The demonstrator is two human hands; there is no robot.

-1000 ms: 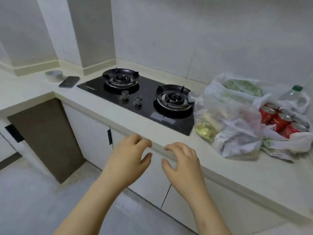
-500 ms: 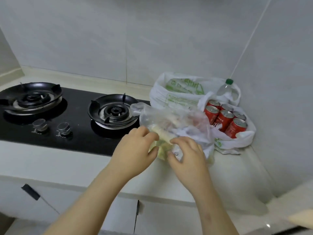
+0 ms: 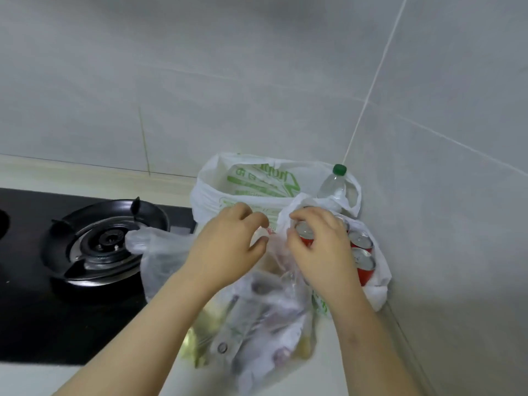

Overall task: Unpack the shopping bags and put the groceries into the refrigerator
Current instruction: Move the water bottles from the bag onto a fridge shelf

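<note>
Three shopping bags crowd the counter corner. Nearest is a clear plastic bag (image 3: pixel 257 324) of blurred groceries, with one handle draped toward the burner. Behind it stands an open white bag with green print (image 3: pixel 217 195). A second white bag (image 3: pixel 377 292) on the right holds several red cans (image 3: pixel 361 241), and a water bottle with a green cap (image 3: pixel 333 187) stands behind them. My left hand (image 3: pixel 228 250) hovers with curled fingers at the clear bag's top; whether it pinches the plastic is unclear. My right hand (image 3: pixel 320 247) curls round the front-left can.
A black gas hob (image 3: pixel 28 324) with a burner (image 3: pixel 105 241) lies to the left, touching the clear bag. Tiled walls (image 3: pixel 457 195) close in behind and on the right. A pale counter strip (image 3: pixel 337 361) runs along the front.
I have stepped closer to the corner. Both hands rose from the clear bag's front to its top, and the right hand now reaches the red cans.
</note>
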